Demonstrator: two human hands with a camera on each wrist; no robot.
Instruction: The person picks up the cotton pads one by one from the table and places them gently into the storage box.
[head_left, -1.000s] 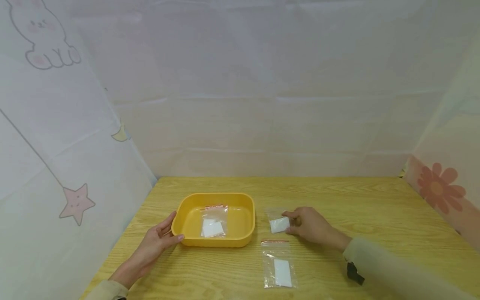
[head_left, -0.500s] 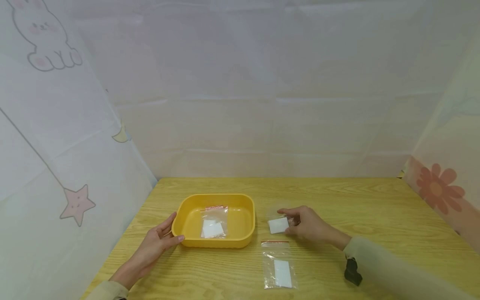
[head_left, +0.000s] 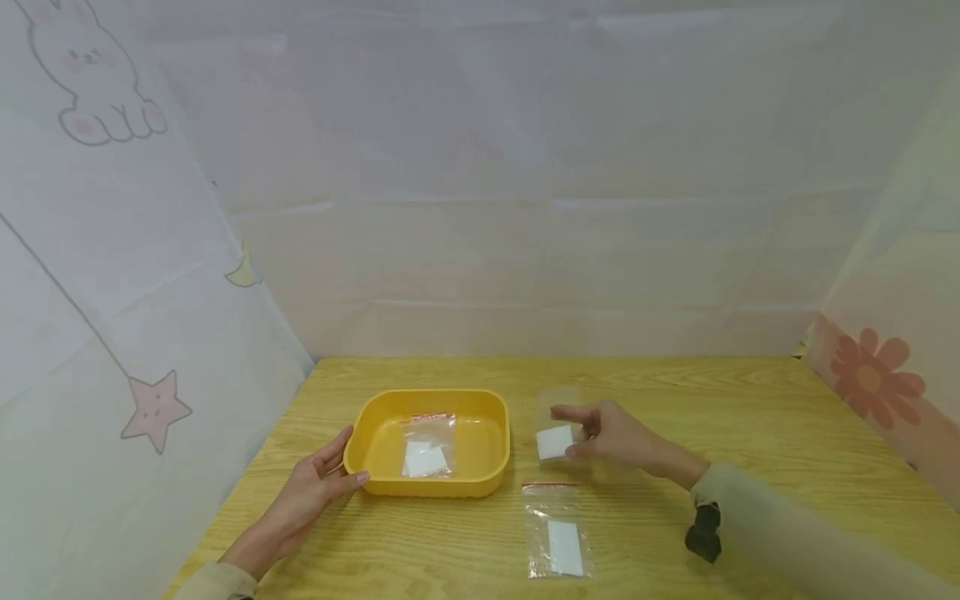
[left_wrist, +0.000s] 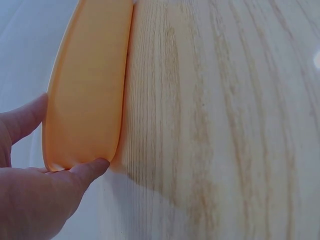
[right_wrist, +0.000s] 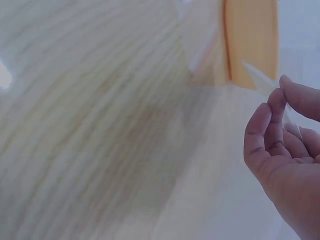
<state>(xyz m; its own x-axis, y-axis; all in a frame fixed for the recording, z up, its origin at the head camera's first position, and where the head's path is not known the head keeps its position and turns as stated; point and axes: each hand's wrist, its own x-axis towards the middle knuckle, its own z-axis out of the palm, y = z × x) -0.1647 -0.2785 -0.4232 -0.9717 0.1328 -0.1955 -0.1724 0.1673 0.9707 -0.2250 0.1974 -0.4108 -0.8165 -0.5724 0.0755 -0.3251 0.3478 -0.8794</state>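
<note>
My left hand [head_left: 315, 483] holds the left end of a yellow plastic tray [head_left: 472, 485], thumb at the near corner and fingers along the outer side. The left wrist view shows the tray's orange-looking wall [left_wrist: 90, 90] between the thumb and a finger. Inside the tray lie clear red-topped zip bags [head_left: 432, 429] with white pieces. Right of the tray, my right hand [head_left: 618, 437] pinches a clear zip bag [head_left: 553, 443] with a white flat piece in it. In the right wrist view, fingertips and thumb [right_wrist: 297, 97] meet on its edge, raised off the table.
Another zip bag [head_left: 558, 537] with a red strip and a white card lies flat on the wooden table [head_left: 712, 417], nearer the front. Printed cloth walls [head_left: 480, 208] enclose the back and both sides.
My right hand gathers its zip bag and lifts it slightly, tilting it up and shifting a little left. The left hand and tray stay put.
</note>
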